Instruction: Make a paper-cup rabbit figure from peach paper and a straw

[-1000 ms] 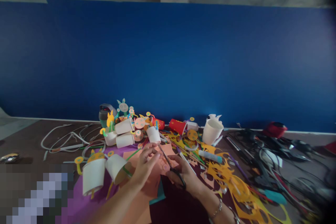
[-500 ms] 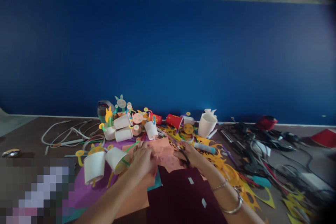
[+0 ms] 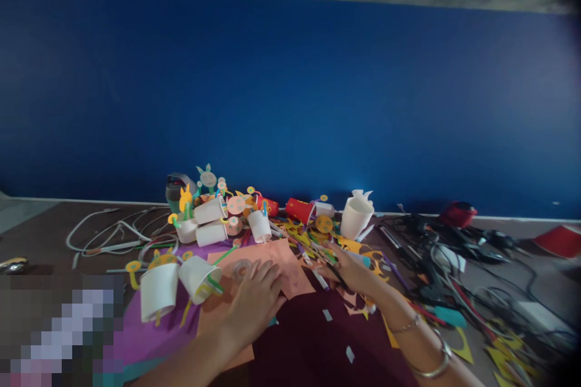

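Note:
My left hand (image 3: 258, 297) lies on the salmon paper (image 3: 284, 257), its fingers spread and pointing forward. To its right, my right hand (image 3: 347, 269) is over pens and paper scraps, with its fingers around a dark, slim object that I cannot make out. A marker (image 3: 320, 279) lies just left of that hand. A roll of tape (image 3: 240, 269) sits on the salmon paper beyond my left hand. Dark maroon paper (image 3: 308, 338) with small pale pieces lies between my arms. White paper cups (image 3: 158, 292) with yellow and green paper parts stand or lean at the left.
More decorated cups (image 3: 211, 210) and red cups (image 3: 299, 210) lie along the blue partition (image 3: 290, 91). A white cup (image 3: 357, 216) stands behind my right hand. White cables (image 3: 113, 230) are at the left; black cables and a red object (image 3: 458, 214) are at the right.
My left hand has moved nearer and flattened with its fingers spread. My right hand has shifted right, off the salmon paper. The tape roll and the marker now show.

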### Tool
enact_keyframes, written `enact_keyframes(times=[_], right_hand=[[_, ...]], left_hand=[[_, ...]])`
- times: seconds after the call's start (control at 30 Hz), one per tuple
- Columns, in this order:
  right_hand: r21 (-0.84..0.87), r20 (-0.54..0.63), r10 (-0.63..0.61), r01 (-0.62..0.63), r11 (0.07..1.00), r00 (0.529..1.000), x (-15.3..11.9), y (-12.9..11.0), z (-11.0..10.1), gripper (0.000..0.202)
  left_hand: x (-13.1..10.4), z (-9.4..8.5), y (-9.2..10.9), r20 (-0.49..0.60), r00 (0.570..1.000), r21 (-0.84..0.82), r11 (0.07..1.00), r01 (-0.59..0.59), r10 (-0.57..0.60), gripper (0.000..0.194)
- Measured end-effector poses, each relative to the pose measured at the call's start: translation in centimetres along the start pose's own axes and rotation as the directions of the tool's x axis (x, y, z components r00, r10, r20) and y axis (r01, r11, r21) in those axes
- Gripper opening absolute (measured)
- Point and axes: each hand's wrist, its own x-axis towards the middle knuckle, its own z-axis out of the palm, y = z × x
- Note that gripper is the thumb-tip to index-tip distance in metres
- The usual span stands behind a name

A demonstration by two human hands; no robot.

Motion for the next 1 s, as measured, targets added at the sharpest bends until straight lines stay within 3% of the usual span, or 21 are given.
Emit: enact_keyframes(times=[0.07,0.17,0.23,0.33,0.43,0.53,0.63,0.7,1.0], right_hand=[[-0.024,0.171,0.025,-0.022,0.999,0.985,-0.2,0.2,-0.8,0.066],[-0.088,0.457,0.096,-0.062,0.994,0.885,-0.5,0.1,-2.1,0.049],[-0.121,0.528,0.131,-0.079,0.99,0.839,-0.7,-0.1,-2.9,0.046],[-0.193,0.565,0.199,-0.106,0.976,0.801,-0.5,-0.2,-4.0,0.047],[-0.304,0.57,0.273,-0.11,0.946,0.775,0.3,0.2,-4.8,0.037],[-0.276,0.604,0.274,-0.127,0.953,0.749,1.1,0.7,-5.3,0.028],[-0.208,0.7,0.264,-0.165,0.964,0.663,1.7,0.9,-5.4,0.025],[-0.207,0.742,0.265,-0.165,0.964,0.616,2.0,0.7,-5.3,0.027],[-0.277,0.791,0.294,-0.113,0.954,0.536,4.6,-1.0,-3.9,0.031]], left_hand=[[0.6,-0.4,1.0,0.064,0.995,0.041,0.996,-0.084,0.082,0.035],[2.1,-0.2,2.8,0.157,0.985,0.128,0.988,-0.087,0.067,0.037],[3.1,0.5,3.8,0.265,0.964,0.176,0.983,-0.053,0.005,0.018],[3.5,1.5,4.6,0.299,0.954,0.213,0.975,-0.066,-0.001,0.014],[2.6,1.9,4.5,0.241,0.97,0.208,0.977,-0.045,-0.007,0.013],[0.8,1.7,3.9,0.071,0.997,0.205,0.979,0.01,-0.025,0.011],[-0.7,1.4,3.3,-0.056,0.998,0.188,0.982,-0.004,0.015,0.012],[-1.2,1.4,3.0,-0.106,0.994,0.183,0.983,-0.019,0.039,0.009],[-1.3,2.1,2.8,-0.235,0.965,0.171,0.982,-0.076,0.115,0.01]])
